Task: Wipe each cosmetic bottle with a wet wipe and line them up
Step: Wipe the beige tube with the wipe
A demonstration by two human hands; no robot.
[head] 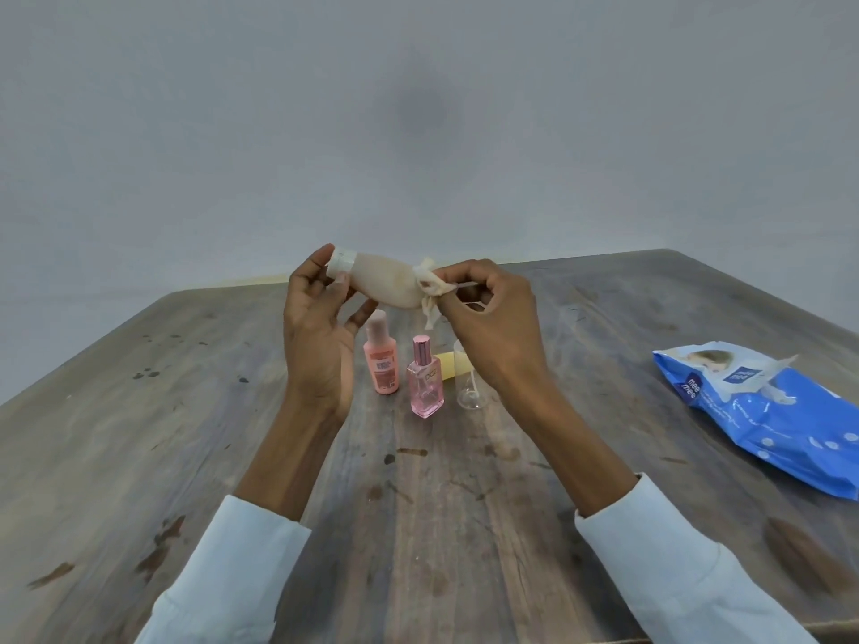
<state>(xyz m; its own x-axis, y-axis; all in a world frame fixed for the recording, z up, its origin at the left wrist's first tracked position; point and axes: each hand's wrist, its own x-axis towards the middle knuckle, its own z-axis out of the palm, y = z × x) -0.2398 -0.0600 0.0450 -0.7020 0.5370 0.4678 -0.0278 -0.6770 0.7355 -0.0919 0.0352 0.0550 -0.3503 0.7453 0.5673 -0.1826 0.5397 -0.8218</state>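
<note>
My left hand (318, 327) holds a beige tube-shaped bottle (386, 283) by its white cap, lying sideways in the air above the table. My right hand (488, 318) pinches a crumpled wet wipe (430, 290) around the tube's flat end. Below on the wooden table (186, 434) stand a salmon-pink bottle (382, 360), a clear pink perfume bottle (425, 383) with a rosy cap, and a clear plastic bottle (469, 388) partly hidden behind my right wrist. A yellowish item (447, 366) lies behind them, mostly hidden.
A blue wet-wipe pack (767, 411) lies at the table's right side with its flap peeled open. A plain grey wall rises behind the table's far edge.
</note>
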